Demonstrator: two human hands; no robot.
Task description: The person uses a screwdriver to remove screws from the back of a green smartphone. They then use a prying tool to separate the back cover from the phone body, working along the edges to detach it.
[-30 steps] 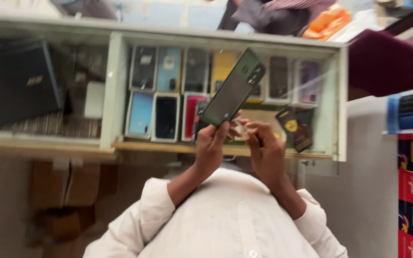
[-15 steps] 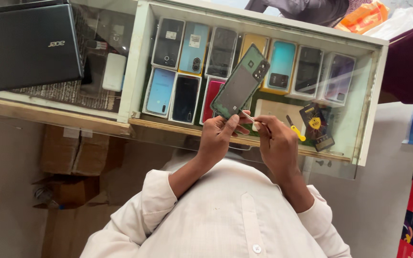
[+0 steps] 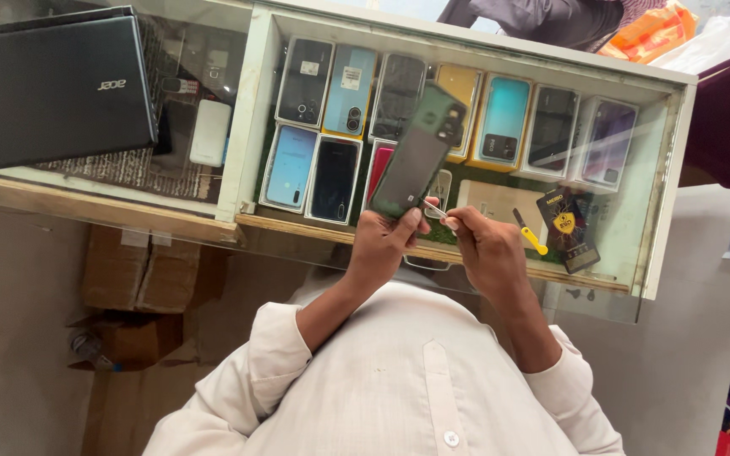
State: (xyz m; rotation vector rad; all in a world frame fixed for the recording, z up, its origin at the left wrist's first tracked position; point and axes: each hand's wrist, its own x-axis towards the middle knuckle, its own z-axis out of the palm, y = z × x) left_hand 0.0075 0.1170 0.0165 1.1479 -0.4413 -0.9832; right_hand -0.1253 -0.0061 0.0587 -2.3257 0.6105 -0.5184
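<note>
My left hand (image 3: pixel 386 241) grips the lower end of a dark green phone (image 3: pixel 416 156), tilted up with its back and camera cluster towards me. My right hand (image 3: pixel 487 253) pinches a thin metal tool (image 3: pixel 434 209) whose tip touches the phone's lower side edge, right by my left thumb. Both hands are raised over the front edge of a glass display counter (image 3: pixel 661 211). My white sleeves and shirt fill the bottom of the view.
Several boxed phones (image 3: pixel 331 80) lie in rows under the glass. A shut black laptop (image 3: pixel 52 84) rests on the counter at left. A yellow-handled tool (image 3: pixel 532 238) and a black packet (image 3: pixel 566 224) lie near my right hand. Cardboard boxes (image 3: pixel 141 270) sit below. Another person (image 3: pixel 551 17) stands beyond.
The view has swung left, bringing the laptop fully into sight. My hands keep the phone and the thin tool together, with the phone tilted slightly more upright.
</note>
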